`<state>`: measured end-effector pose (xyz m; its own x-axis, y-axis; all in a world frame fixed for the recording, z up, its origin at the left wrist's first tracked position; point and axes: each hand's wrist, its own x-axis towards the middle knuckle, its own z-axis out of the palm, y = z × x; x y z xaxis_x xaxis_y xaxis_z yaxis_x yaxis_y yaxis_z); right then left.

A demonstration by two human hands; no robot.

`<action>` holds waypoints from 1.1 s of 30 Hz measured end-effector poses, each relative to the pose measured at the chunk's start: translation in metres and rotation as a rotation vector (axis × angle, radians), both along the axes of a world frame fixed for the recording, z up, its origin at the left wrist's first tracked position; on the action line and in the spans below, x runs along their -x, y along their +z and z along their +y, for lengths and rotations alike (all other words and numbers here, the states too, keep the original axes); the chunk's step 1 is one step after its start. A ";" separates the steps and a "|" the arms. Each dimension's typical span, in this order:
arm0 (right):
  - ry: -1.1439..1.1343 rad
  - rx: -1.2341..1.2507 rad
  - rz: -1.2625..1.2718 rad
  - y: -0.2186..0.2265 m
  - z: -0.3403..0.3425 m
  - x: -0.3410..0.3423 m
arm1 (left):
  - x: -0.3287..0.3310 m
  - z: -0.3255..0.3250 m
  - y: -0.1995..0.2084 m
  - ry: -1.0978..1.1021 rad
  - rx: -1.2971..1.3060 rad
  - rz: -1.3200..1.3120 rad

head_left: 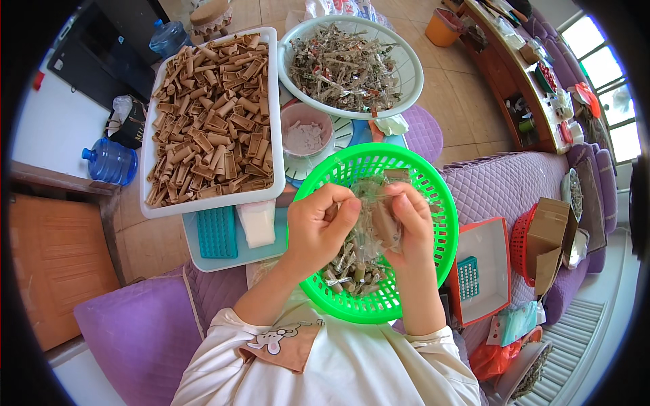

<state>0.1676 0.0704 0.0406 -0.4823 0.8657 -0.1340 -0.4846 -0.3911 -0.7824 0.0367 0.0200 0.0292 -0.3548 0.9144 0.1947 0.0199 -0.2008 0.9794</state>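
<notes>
Right now your two hands meet over the green basket (pixel 433 223), both pinched on one clear wrapper (pixel 371 203) with a brown piece inside. Your left hand (pixel 317 227) grips its left edge; your right hand (pixel 406 223) clasps the other side. Below them, wrapped pieces (pixel 352 271) lie in the basket. Beyond sit a white tray (pixel 272 122) of brown rolls (pixel 213 115) and a white bowl (pixel 409 74) of empty wrappers.

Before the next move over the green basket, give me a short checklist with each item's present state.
1. Left hand has a grip on the clear wrapper: ok.
2. Right hand has a grip on the brown piece: ok.
3. Hands above the green basket: ok.
4. White tray of brown pieces has room: not ok, heaped full.
5. Wrapper fully open: cannot tell.
</notes>
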 end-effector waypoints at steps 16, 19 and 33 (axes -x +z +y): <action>-0.008 -0.029 -0.159 -0.021 0.001 0.003 | 0.008 -0.001 -0.036 -0.158 0.047 0.149; 0.068 -0.181 -0.305 -0.023 0.007 -0.008 | 0.011 -0.001 -0.025 -0.238 0.170 0.454; 0.097 -0.974 -1.564 -0.011 0.033 -0.030 | 0.071 -0.042 -0.038 0.128 0.249 0.161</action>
<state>0.1979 0.1038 0.0292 -0.4715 0.8817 0.0162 0.8129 0.4417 -0.3797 -0.0339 -0.0219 -0.0086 -0.4528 0.8910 0.0335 0.1881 0.0587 0.9804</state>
